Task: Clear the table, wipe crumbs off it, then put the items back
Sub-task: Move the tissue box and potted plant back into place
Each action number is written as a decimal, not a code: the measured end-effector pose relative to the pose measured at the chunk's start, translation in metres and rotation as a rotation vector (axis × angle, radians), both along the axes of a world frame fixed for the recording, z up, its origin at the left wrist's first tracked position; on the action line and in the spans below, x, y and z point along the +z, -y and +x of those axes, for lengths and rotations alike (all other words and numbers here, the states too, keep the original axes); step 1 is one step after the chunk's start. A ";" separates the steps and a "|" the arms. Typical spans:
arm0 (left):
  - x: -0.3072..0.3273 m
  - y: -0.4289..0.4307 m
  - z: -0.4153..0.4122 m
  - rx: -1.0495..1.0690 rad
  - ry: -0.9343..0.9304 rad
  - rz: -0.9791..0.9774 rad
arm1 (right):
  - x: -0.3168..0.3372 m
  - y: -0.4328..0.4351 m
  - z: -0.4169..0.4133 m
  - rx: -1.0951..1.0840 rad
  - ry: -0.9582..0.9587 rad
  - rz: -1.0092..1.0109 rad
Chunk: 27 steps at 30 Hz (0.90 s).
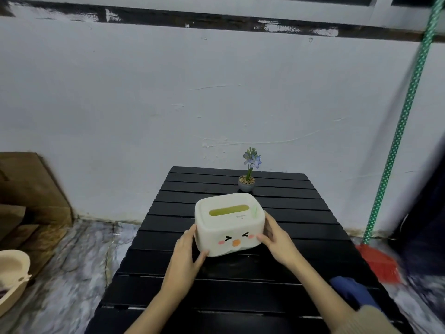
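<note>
Fingers [261, 238] of both hands are clasping the short ends of the white tissue box [228, 224] at mid-counter [313, 237], probably light, stiff, smooth plastic, best gripped low on both ends.

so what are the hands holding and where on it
Both hands hold the tissue box by its two short ends: the left hand on its left side, the right hand on its right side, over the table.
</note>
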<state>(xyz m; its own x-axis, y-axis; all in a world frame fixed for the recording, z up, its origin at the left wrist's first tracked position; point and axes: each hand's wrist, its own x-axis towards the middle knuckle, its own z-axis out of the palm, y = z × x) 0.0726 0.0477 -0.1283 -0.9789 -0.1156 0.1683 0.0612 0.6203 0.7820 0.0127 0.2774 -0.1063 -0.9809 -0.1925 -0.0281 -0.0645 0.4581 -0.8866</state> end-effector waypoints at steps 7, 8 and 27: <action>-0.002 0.043 -0.020 0.020 0.075 -0.047 | 0.003 -0.021 -0.032 -0.107 -0.068 0.060; -0.004 0.047 -0.025 0.038 0.083 -0.052 | 0.003 -0.022 -0.039 -0.121 -0.083 0.070; -0.028 0.043 -0.036 0.090 0.091 -0.224 | -0.030 0.037 -0.219 -0.258 -0.153 0.182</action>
<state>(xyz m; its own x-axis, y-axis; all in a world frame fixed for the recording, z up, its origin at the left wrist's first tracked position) 0.0371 0.0043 -0.1564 -0.9787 -0.1723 0.1116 -0.0659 0.7784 0.6243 -0.2066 0.2406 -0.1361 -0.9921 0.0569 0.1117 -0.0517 0.6261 -0.7781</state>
